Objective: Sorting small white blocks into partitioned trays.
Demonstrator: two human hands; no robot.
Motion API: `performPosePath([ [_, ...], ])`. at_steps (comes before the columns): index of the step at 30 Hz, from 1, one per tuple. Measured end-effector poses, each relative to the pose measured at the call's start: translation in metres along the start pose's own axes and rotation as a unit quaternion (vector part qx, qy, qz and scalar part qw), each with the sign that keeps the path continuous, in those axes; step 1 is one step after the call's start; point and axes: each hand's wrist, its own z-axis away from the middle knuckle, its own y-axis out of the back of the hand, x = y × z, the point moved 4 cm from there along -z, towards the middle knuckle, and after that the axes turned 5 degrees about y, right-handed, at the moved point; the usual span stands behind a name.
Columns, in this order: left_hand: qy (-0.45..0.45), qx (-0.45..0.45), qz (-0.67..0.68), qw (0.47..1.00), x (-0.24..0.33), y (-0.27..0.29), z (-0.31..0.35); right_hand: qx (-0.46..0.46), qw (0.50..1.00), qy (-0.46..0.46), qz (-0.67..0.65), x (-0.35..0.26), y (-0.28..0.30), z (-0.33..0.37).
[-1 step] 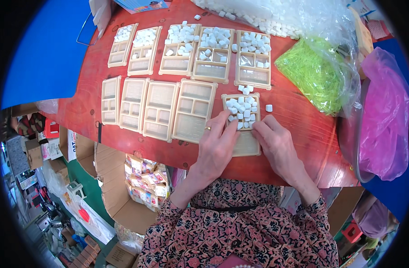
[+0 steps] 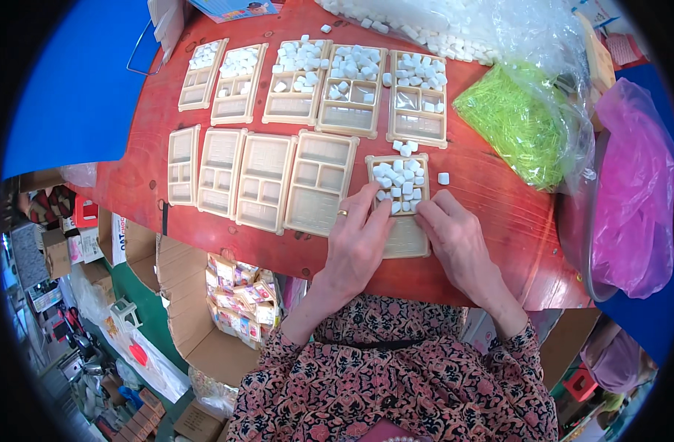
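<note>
A small beige compartment tray (image 2: pixel 406 239) lies in front of me, its far part heaped with white marshmallows (image 2: pixel 399 177). My left hand (image 2: pixel 355 239) bends over the tray's left edge. Its fingers are drawn in, with the tips among the nearest marshmallows. At the right edge, my right hand (image 2: pixel 454 236) has curled fingers pressed together beside the tray's middle divider. What either set of fingertips grips, if anything, is hidden. One loose marshmallow (image 2: pixel 443 178) rests on the table to the right, and a few more sit at the tray's far edge.
On the red table (image 2: pixel 499 243), several vacant trays (image 2: pixel 263 180) stand left of mine. Behind them is a row of trays (image 2: pixel 351 88) holding marshmallows. A clear bag of marshmallows (image 2: pixel 454 29), green shredded filler (image 2: pixel 517 121) and a pink plastic bag (image 2: pixel 635 191) lie far and right.
</note>
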Motion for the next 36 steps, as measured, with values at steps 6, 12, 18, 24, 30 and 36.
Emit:
performPosePath([
  [6, 0.035, 0.012, 0.01, 0.999, 0.003, 0.004, 0.012, -0.017, 0.992, 0.067, 0.109, -0.016, 0.001, -0.001],
  [12, 0.093, 0.014, 0.052, 0.994, 0.009, 0.009, 0.026, -0.016, 0.972, 0.124, 0.198, -0.023, -0.001, 0.002],
  [18, 0.171, -0.008, 0.144, 0.975, 0.016, 0.009, 0.04, -0.037, 0.964, 0.13, 0.23, -0.023, 0.0, 0.007],
  [24, 0.247, -0.037, 0.291, 0.923, 0.012, 0.004, 0.048, -0.061, 0.945, 0.152, 0.283, -0.024, -0.005, 0.011],
  [30, 0.353, -0.075, 0.468, 0.806, 0.005, -0.001, 0.057, -0.061, 0.943, 0.153, 0.289, -0.032, 0.002, 0.009],
  [36, 0.393, -0.096, 0.534, 0.742, 0.006, -0.005, 0.06, -0.062, 0.955, 0.167, 0.237, -0.048, 0.011, 0.0],
])
